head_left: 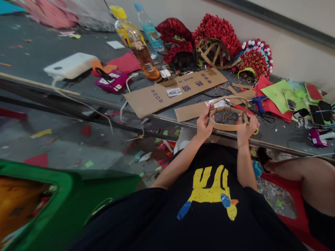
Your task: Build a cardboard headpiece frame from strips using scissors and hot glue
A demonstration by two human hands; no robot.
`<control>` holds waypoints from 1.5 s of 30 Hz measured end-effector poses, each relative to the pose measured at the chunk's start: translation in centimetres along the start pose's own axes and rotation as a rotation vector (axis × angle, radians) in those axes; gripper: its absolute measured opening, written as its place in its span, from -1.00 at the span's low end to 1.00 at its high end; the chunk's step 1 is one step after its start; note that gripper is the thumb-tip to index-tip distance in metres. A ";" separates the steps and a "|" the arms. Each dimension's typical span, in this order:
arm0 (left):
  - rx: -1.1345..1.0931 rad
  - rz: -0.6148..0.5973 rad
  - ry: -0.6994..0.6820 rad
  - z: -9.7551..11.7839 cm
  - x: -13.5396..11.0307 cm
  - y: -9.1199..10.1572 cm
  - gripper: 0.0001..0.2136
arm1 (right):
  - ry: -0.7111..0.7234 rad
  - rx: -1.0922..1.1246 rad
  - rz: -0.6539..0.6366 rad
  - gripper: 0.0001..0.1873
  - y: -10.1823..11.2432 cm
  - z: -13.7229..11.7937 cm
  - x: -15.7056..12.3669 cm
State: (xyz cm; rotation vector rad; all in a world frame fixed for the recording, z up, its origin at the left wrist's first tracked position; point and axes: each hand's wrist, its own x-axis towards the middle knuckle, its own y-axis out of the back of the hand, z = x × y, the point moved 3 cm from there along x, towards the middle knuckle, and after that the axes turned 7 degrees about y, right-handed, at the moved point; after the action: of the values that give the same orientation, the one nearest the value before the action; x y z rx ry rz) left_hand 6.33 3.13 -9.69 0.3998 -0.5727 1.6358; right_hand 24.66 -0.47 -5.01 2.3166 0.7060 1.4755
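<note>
Grey table (39, 48) is buried in craft mess. The biggest piece is a long flat cardboard sheet (162, 94) with printing on it, and behind that are some domes of red paper flowers (217, 29), all crinkly and bumpy. There's also a tall bottle (136, 42) of yellowish liquid near the back.

The main thing is the cardboard ring (228, 127), held up in the air just over the near table edge, in front of the chest. It's a hoop of thin brown strips with some bits crossing inside. I'd guess it's super light and kinda springy, but easy to crease or pop apart at the joins, so gripping the flat strip on opposite sides seems right.

Left hand (203, 124) is pinching the left side of the ring, thumb against fingers. Right hand (247, 129) is curled round the right side, fingers closed on it. There's something small and yellow by that hand, but I can't tell what.
</note>
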 end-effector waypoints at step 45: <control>-0.082 0.076 0.241 -0.9 1.0 0.3 -0.53 | 0.133 0.038 -0.086 -0.74 -0.4 -0.6 -0.1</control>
State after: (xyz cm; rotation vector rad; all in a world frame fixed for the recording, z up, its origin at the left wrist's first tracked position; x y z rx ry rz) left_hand 5.97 4.45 -9.92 0.1187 -0.4763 1.6978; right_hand 23.94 -0.20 -5.06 2.2010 0.8653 1.6009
